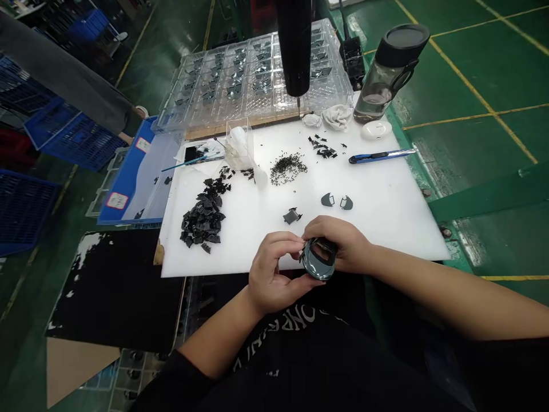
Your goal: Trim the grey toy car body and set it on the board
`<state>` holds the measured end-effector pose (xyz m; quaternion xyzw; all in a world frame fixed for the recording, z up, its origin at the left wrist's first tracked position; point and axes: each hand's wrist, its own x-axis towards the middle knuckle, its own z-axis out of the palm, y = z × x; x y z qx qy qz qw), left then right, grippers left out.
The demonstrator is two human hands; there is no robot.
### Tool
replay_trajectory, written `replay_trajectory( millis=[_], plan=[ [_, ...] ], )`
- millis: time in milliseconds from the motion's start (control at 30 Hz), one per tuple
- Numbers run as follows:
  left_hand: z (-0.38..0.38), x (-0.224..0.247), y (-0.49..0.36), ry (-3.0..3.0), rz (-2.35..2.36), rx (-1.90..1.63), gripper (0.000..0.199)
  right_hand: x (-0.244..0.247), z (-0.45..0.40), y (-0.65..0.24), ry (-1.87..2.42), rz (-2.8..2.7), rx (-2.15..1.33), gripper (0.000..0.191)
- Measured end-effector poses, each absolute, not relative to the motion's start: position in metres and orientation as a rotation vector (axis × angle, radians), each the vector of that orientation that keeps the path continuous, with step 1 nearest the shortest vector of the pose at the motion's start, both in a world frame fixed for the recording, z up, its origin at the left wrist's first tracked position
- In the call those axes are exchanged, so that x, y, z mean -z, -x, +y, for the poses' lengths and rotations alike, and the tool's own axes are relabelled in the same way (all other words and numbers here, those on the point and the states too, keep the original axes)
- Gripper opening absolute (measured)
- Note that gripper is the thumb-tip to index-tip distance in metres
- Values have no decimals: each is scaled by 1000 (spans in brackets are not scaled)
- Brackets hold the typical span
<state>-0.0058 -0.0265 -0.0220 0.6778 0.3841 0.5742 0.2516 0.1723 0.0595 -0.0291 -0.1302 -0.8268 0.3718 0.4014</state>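
Close to my body, at the front edge of the white work board (377, 229), both hands grip a glossy dark grey plastic housing (316, 269) with an opening in its upper part. My left hand (274, 274) closes on its left side, thumb below and fingers above. My right hand (345, 243) wraps its right side and top; part of the housing is hidden by these fingers. Just beyond lie a small grey plastic piece (292, 216) and two curved grey pieces, a left one (327, 199) and a right one (346, 202).
A black electric screwdriver (295, 51) hangs over a pile of tiny screws (288, 169). Black plastic parts (203, 214) are heaped at left. A clear compartment tray (253, 74) stands behind. At right are a blue knife (381, 155), a white case (376, 130) and a bottle (386, 74).
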Motion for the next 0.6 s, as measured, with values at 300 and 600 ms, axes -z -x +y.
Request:
replay_trajectory(
  millis=[300, 600],
  plan=[
    [-48, 32, -3, -1645, 1135, -1555, 59, 34, 61, -171, 299, -2229, -602, 16],
    [-67, 28, -11, -1182, 1254, -1339, 44, 34, 64, -173, 278, -2350, -321, 14]
  ],
)
